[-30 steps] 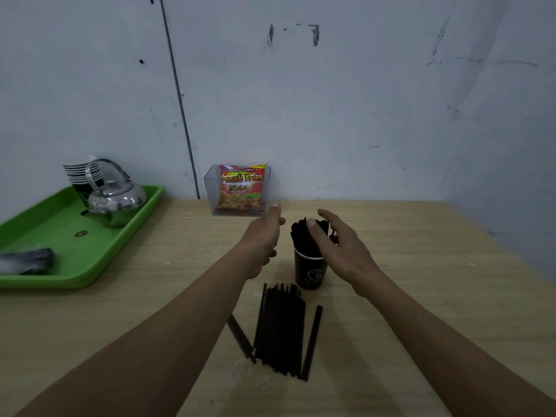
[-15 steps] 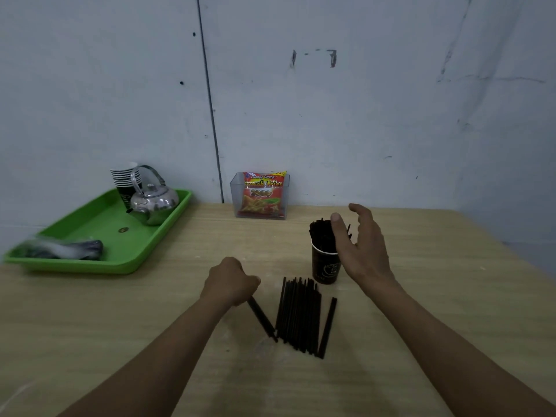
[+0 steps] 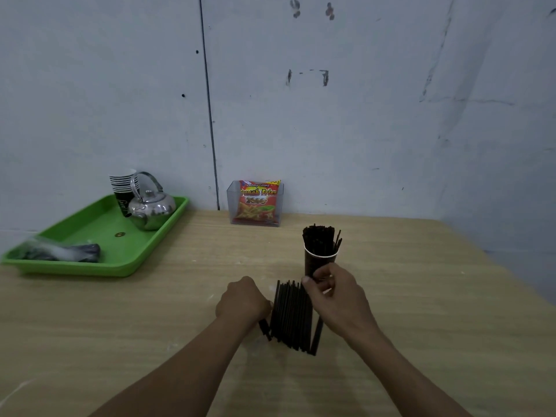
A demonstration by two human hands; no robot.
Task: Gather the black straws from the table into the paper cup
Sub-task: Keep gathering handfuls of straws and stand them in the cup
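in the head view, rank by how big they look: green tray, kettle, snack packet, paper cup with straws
1. green tray
2. kettle
3. snack packet and paper cup: look alike, and the cup is partly behind the right hand.

On the pale wooden bench, a loose row of thin black plastic straws lies flat between two bare hands. The left hand, curled closed, presses against the row at its nine o'clock side; whether it grips any straw is unclear. The right hand bends over the row's three o'clock edge. At twelve o'clock stands a dark paper cup, upright, packed with more straws. At ten o'clock a green plastic tray carries a shiny steel kettle.
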